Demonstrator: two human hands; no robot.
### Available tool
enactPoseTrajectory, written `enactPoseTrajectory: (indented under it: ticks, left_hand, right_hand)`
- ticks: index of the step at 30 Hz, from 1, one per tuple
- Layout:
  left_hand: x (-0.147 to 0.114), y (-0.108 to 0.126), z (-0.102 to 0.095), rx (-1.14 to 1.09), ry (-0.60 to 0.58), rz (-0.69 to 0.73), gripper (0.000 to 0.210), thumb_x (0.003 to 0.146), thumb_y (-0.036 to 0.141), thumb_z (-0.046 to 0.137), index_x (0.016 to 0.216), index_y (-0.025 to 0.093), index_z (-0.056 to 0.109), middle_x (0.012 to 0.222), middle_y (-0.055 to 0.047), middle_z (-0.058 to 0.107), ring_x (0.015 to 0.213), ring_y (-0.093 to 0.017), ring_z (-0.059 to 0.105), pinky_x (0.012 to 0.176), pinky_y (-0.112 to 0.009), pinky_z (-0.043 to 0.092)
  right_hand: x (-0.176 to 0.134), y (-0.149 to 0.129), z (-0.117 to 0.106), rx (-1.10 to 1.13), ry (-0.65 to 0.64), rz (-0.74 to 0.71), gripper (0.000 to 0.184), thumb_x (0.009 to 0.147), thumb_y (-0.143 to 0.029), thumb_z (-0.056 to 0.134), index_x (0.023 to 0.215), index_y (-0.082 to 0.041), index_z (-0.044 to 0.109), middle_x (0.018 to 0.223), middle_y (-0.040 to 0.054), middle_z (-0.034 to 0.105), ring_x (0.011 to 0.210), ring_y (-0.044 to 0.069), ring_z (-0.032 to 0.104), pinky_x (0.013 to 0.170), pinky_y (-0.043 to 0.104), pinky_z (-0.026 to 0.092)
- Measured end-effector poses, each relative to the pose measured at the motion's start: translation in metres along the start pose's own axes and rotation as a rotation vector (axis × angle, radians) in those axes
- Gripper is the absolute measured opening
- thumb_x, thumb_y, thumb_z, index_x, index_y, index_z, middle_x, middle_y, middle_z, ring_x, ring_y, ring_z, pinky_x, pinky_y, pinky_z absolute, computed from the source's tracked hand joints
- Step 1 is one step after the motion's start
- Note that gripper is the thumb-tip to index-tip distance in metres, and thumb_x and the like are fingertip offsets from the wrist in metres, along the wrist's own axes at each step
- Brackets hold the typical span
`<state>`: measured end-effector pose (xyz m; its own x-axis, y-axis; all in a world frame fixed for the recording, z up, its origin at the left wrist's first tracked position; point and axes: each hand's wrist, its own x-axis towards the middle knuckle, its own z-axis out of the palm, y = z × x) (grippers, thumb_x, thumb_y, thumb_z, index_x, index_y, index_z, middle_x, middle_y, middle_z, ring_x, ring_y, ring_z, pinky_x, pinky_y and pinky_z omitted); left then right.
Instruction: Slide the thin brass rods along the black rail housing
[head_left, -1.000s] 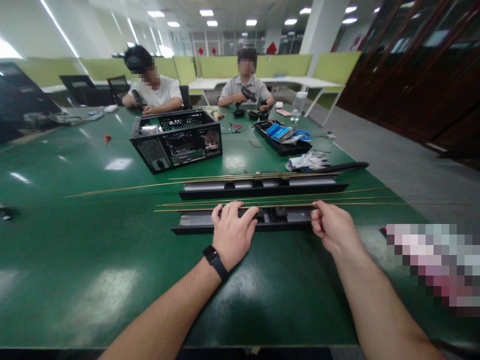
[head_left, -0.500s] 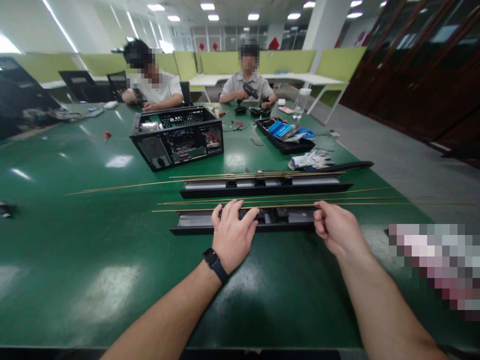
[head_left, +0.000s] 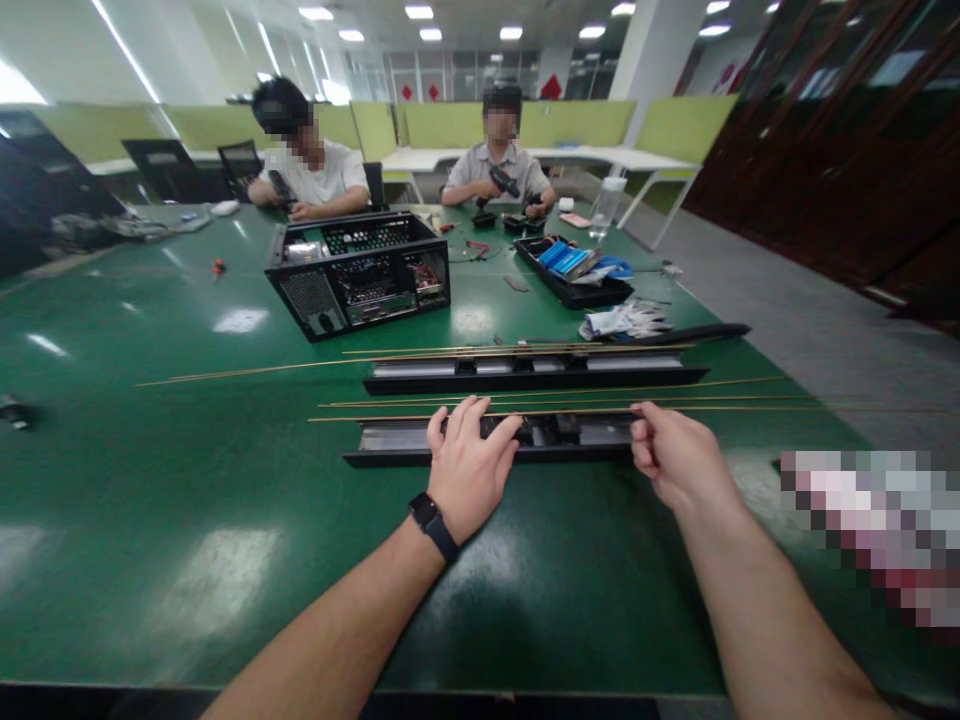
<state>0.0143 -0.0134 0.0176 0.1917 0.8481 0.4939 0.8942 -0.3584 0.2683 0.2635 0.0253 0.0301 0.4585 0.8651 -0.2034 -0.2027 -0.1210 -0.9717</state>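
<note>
A black channel-shaped rail [head_left: 390, 458] with a grey metal inside and dark blocks in it lies crosswise in front of me. My left hand [head_left: 471, 470] rests across its middle, fingers spread, covering part of the blocks. At the rail's right end my right hand [head_left: 679, 455] is closed, thumb and forefinger pinched at a thin brass-coloured rod [head_left: 750, 408]. That rod runs along the rail's far edge and out past the hand to the right. Other thin rods [head_left: 390, 403] lie just behind. A second, similar rail [head_left: 540, 381] is farther back, with more rods along it.
An open black computer case [head_left: 356, 275] stands behind on the green table [head_left: 187, 480]. White gloves [head_left: 626, 320] and a black tray [head_left: 592, 293] of blue items lie back right. A bottle [head_left: 606, 208] stands near the far edge. Two people sit opposite, holding dark tools.
The view has shifted very slightly. Both hands keep their places, the left on the rail and the right at the rod.
</note>
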Motion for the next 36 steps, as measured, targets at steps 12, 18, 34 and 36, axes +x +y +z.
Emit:
enactPoseTrajectory:
  ticks: [12, 18, 34, 36]
  left_hand:
    - [-0.0014, -0.0009, 0.0014, 0.004, 0.012, -0.008, 0.03, 0.097, 0.034, 0.052, 0.124, 0.038, 0.064, 0.142, -0.009, 0.052, 0.141, -0.028, 0.039, 0.115, -0.056, 0.022]
    - [-0.0012, -0.0005, 0.0012, 0.007, 0.016, -0.006, 0.03, 0.096, 0.034, 0.052, 0.124, 0.038, 0.064, 0.142, -0.009, 0.052, 0.141, -0.029, 0.038, 0.115, -0.056, 0.022]
    - [-0.0003, 0.0002, 0.0007, 0.004, 0.012, 0.0, 0.029, 0.096, 0.033, 0.052, 0.123, 0.038, 0.064, 0.143, -0.007, 0.054, 0.141, -0.028, 0.039, 0.115, -0.056, 0.021]
    - [-0.0003, 0.0002, 0.0005, 0.004, 0.012, -0.001, 0.029, 0.096, 0.033, 0.052, 0.123, 0.038, 0.064, 0.143, -0.007, 0.054, 0.141, -0.028, 0.039, 0.115, -0.056, 0.021]
  right_hand:
    - [0.0014, -0.0036, -0.0003, 0.018, 0.04, 0.028, 0.003, 0.084, -0.019, 0.059, 0.082, -0.018, 0.058, 0.05, -0.0048, 0.053, 0.028, 0.007, 0.037, 0.023, 0.016, 0.019]
    - [-0.0021, -0.007, 0.0007, 0.023, 0.009, 0.07, 0.003, 0.085, -0.02, 0.06, 0.083, -0.017, 0.06, 0.05, -0.0046, 0.052, 0.028, 0.007, 0.036, 0.022, 0.016, 0.019]
    - [-0.002, -0.0065, -0.0008, 0.015, -0.038, 0.071, 0.005, 0.084, -0.021, 0.061, 0.084, -0.016, 0.062, 0.049, -0.0041, 0.053, 0.027, 0.007, 0.036, 0.022, 0.016, 0.019]
    - [-0.0021, -0.0063, -0.0008, 0.017, -0.028, 0.067, 0.005, 0.083, -0.021, 0.063, 0.084, -0.016, 0.062, 0.049, -0.0041, 0.053, 0.027, 0.007, 0.036, 0.022, 0.016, 0.019]
